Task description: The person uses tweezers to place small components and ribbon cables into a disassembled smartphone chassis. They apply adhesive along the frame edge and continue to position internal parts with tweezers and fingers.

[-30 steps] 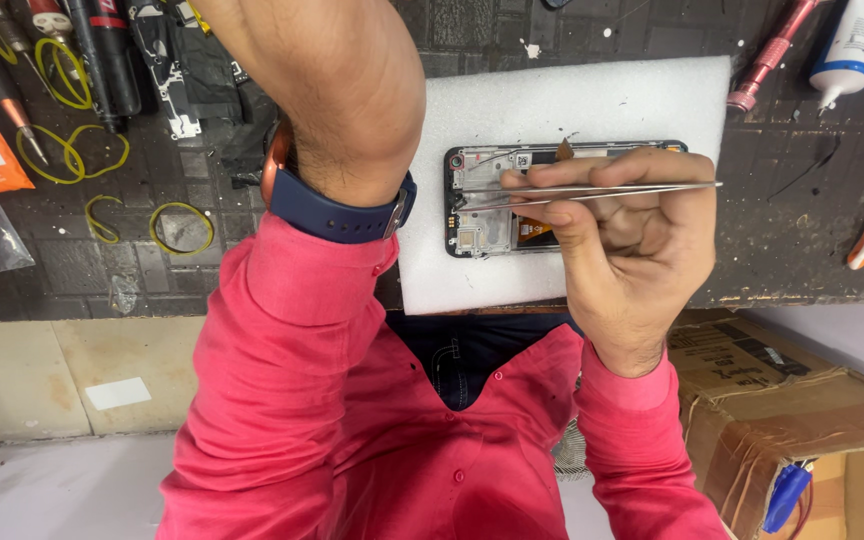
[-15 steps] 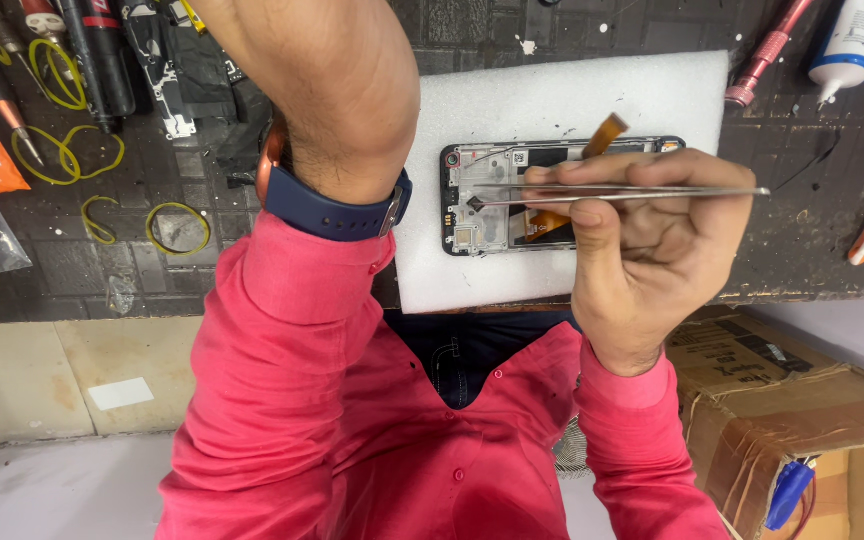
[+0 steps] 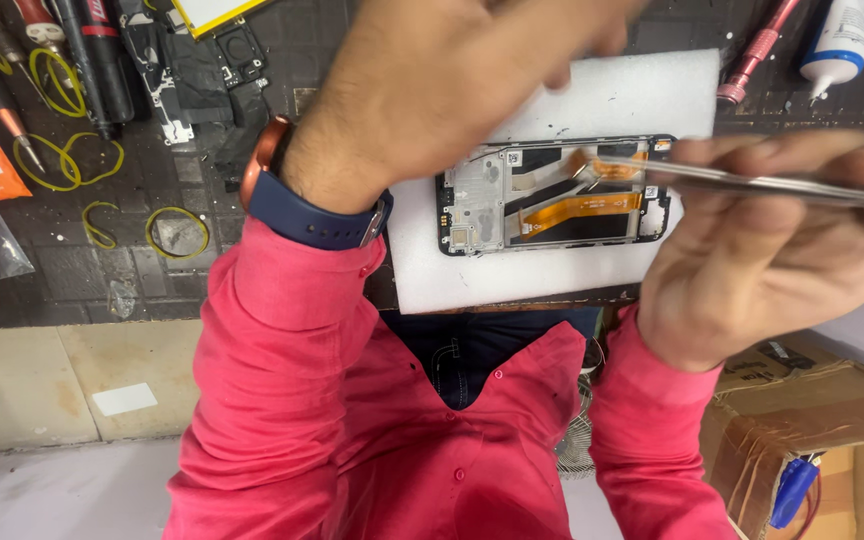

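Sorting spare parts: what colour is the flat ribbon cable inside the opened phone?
Orange, seen in the head view: ribbon cable.

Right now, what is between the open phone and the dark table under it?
In the head view, a white foam pad lies under the open phone, between it and the dark table.

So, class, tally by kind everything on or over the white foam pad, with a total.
Opened black phone frame with orange flex cables: 1
Thin metal tweezers: 1
Hands: 2, left hand and right hand
Total: 4
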